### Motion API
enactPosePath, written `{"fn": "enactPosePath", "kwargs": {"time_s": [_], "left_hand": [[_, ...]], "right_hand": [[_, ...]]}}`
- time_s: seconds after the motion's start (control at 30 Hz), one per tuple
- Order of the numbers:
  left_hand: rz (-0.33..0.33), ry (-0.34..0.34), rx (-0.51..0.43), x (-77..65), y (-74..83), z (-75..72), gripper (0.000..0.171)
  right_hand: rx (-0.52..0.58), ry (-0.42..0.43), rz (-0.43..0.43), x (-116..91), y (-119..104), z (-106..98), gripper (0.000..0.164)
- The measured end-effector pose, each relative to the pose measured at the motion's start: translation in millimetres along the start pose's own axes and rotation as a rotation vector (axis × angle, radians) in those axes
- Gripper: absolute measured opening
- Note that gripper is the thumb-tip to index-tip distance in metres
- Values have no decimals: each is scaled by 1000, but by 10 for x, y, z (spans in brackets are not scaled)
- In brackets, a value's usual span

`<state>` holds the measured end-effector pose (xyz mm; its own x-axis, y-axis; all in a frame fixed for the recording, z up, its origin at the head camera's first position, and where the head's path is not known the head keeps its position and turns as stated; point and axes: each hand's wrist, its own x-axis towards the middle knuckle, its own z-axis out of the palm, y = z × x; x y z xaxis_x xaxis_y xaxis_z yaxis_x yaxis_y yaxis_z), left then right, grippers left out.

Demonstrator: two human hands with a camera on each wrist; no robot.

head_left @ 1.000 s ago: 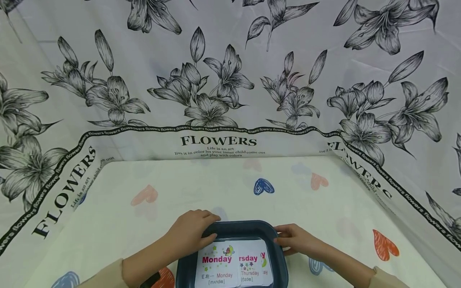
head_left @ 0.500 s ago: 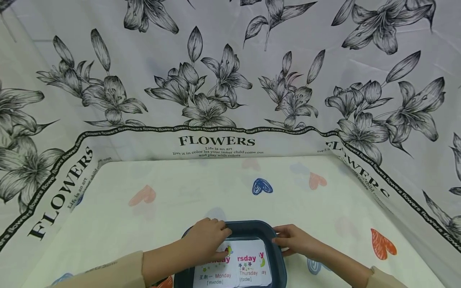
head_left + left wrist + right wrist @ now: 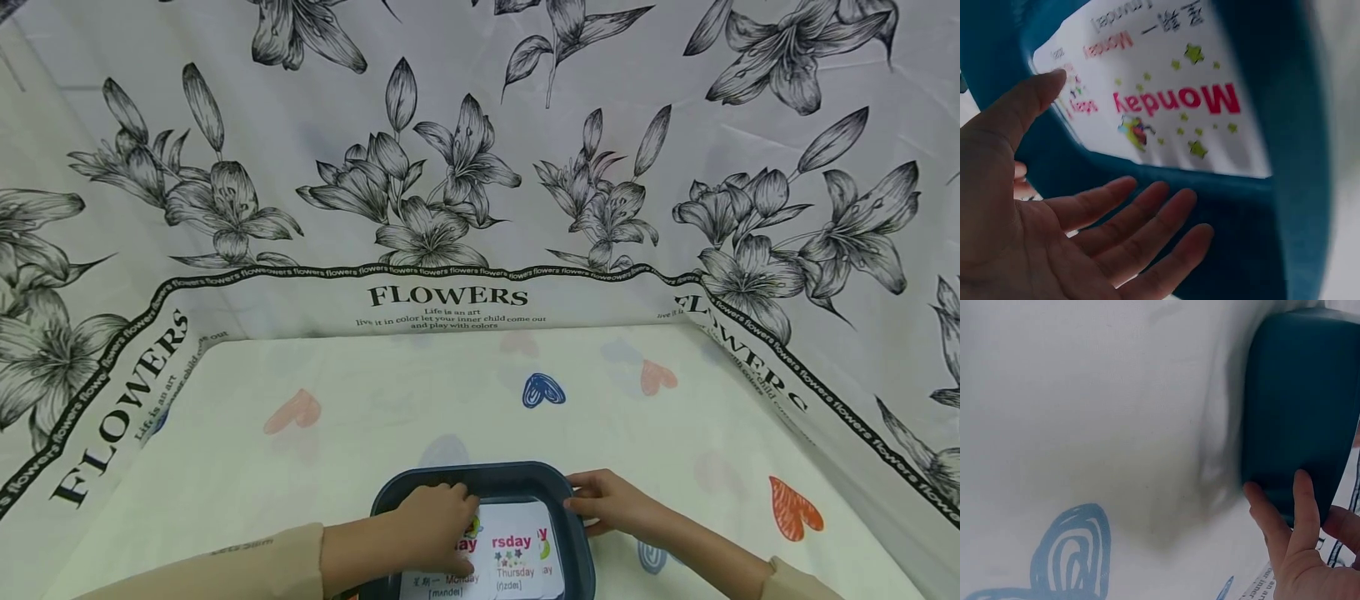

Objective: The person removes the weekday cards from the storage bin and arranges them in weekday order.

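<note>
A dark blue rectangular tray (image 3: 517, 473) lies at the near edge of the head view. Inside it are overlapping white cards with pink lettering; a Monday card (image 3: 1166, 125) covers part of a Thursday card (image 3: 517, 554), and another card peeks out at the right. My left hand (image 3: 435, 529) hovers above the tray's left half, fingers spread and loosely bent, hiding part of the Monday card. Its thumb reaches over the cards in the left wrist view, with nothing held. At the far right corner, my right hand (image 3: 611, 500) grips the tray, fingertips against its outer wall (image 3: 1304, 406).
A pale cloth (image 3: 360, 417) printed with hearts covers the surface under the tray. White fabric with black lilies (image 3: 435, 225) hangs at the back and along both sides.
My left hand has left the tray's far left corner and moved inward and nearer, over the Monday card. The right hand keeps its grip on the corner. The view has shifted slightly.
</note>
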<state>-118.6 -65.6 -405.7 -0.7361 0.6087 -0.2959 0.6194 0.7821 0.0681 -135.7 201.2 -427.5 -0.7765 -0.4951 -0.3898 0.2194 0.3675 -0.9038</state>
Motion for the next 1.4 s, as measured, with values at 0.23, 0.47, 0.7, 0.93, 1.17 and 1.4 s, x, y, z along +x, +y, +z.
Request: {"fn": "enactPosePath", "kwargs": {"time_s": [0.23, 0.47, 0.7, 0.93, 1.17, 1.4], "left_hand": [[-28, -36, 26, 8, 1, 86, 94], [-30, -21, 112, -20, -20, 216, 101], [-36, -22, 148, -42, -34, 273, 106], [-22, -4, 178, -76, -41, 287, 107], [-13, 10, 109, -105, -61, 284, 104], [-17, -8, 33, -124, -91, 273, 106]], "right_hand": [[13, 1, 8, 5, 1, -2, 39], [25, 4, 12, 5, 15, 3, 38], [13, 5, 13, 3, 16, 2, 39], [5, 14, 15, -7, 1, 12, 39], [2, 18, 11, -20, -28, 17, 40], [1, 12, 3, -17, -24, 14, 39]]}}
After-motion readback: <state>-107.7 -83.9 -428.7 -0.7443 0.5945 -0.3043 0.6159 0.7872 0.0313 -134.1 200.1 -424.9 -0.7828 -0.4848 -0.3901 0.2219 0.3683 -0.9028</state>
